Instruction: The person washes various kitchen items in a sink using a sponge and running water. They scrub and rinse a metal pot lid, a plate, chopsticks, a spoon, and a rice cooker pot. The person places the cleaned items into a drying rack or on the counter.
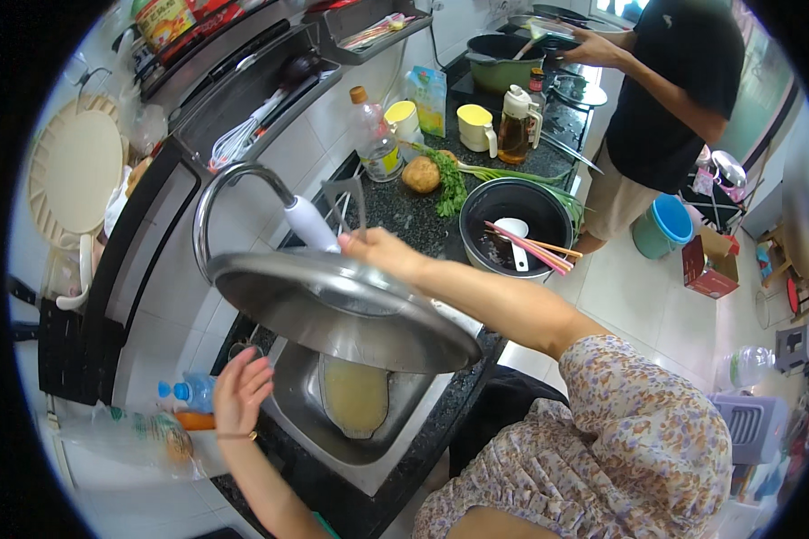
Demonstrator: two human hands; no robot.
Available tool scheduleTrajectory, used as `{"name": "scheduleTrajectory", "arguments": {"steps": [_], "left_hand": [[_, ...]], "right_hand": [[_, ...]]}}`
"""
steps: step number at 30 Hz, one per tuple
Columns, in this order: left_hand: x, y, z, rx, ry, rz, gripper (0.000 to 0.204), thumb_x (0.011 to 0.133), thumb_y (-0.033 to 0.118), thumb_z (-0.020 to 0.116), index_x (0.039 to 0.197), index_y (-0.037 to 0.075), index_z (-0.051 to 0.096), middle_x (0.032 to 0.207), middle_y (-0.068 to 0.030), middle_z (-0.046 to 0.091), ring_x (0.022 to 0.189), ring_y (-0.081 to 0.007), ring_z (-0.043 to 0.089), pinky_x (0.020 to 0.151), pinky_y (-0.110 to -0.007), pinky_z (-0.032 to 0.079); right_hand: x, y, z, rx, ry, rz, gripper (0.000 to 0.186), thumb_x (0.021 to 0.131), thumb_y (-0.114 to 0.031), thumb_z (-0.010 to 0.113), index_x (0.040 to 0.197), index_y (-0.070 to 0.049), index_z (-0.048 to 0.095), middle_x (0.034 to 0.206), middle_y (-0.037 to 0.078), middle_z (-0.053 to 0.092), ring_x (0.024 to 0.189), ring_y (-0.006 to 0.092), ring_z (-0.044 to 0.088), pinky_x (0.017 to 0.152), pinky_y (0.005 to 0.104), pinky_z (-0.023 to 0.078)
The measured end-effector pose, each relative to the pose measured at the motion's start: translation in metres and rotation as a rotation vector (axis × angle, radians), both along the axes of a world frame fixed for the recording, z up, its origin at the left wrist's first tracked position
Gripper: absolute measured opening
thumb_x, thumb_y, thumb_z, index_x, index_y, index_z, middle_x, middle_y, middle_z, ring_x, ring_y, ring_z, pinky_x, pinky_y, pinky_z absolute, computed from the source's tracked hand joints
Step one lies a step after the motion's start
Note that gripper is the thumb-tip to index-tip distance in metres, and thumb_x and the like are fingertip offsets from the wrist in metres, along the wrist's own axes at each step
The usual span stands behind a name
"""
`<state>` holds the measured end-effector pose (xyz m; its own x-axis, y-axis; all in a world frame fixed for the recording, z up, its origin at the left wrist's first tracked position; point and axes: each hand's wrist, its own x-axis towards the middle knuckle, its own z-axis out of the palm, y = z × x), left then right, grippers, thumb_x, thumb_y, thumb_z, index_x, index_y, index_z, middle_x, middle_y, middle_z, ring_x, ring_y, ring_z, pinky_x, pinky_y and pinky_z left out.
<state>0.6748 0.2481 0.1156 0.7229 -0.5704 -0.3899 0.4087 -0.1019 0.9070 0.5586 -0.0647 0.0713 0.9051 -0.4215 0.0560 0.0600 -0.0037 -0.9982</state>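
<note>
A large steel wok (pixel 270 310) is tilted over the sink (pixel 297 377), its wide hollow side facing down. My right hand (pixel 382 251) grips it at the far rim, beside an upright metal loop handle (pixel 351 202); its fingers are partly hidden. Cloudy yellowish liquid (pixel 355 400) shows in the sink below the wok's near rim. My left hand (pixel 243 395) hovers at the sink's left edge, fingers stretched out, holding nothing. The curved chrome faucet (pixel 208 202) with a white head (pixel 313 225) stands behind the wok.
A dark bowl (pixel 476 211) with chopsticks and a white spoon stands right of the sink. Behind are a potato (pixel 421 174), greens (pixel 458 184) and bottles. At the back right, another person (pixel 674 99) stands by a green pot (pixel 499 67). A blue-capped bottle (pixel 198 393) lies left.
</note>
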Motion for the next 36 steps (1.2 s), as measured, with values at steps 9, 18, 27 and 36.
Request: {"name": "scheduleTrajectory", "arguments": {"steps": [9,18,27,36], "left_hand": [[0.045,-0.098,-0.133,-0.288,0.422,0.259,0.029,0.084,0.030,0.054,0.094,0.004,0.050,0.090,-0.0142,0.054,0.080,-0.0250,0.054,0.069,-0.031,0.048],[0.046,-0.102,-0.113,-0.283,0.352,0.481,0.041,0.091,0.045,0.039,0.064,0.013,0.039,0.048,0.0028,0.023,0.035,-0.0096,0.021,0.038,-0.027,0.021],[0.045,-0.107,-0.120,-0.138,0.103,0.328,0.042,0.082,-0.007,0.042,0.122,-0.002,0.031,0.108,-0.0183,0.050,0.076,-0.0226,0.056,0.064,-0.029,0.050],[0.057,-0.122,-0.180,-0.218,0.464,0.269,0.025,0.082,0.007,0.052,0.104,-0.003,0.047,0.112,-0.0212,0.050,0.103,-0.0304,0.051,0.089,-0.039,0.046]], "right_hand": [[-0.051,-0.027,0.046,0.294,-0.143,-0.120,0.022,0.088,-0.027,0.050,0.094,-0.006,0.053,0.076,0.004,0.052,0.049,0.0086,0.047,0.038,0.0199,0.038],[-0.082,-0.057,0.055,0.421,-0.095,-0.258,0.022,0.089,-0.032,0.050,0.082,-0.012,0.048,0.069,-0.001,0.049,0.045,0.0046,0.041,0.035,0.0149,0.031],[-0.093,-0.079,0.055,0.226,-0.107,-0.473,0.017,0.087,-0.026,0.053,0.087,-0.009,0.051,0.075,0.001,0.050,0.049,0.0066,0.045,0.037,0.0162,0.036],[-0.109,-0.084,0.065,0.335,-0.199,-0.493,0.016,0.089,-0.023,0.052,0.083,-0.008,0.049,0.074,0.002,0.050,0.044,0.0064,0.039,0.037,0.0186,0.032]]}}
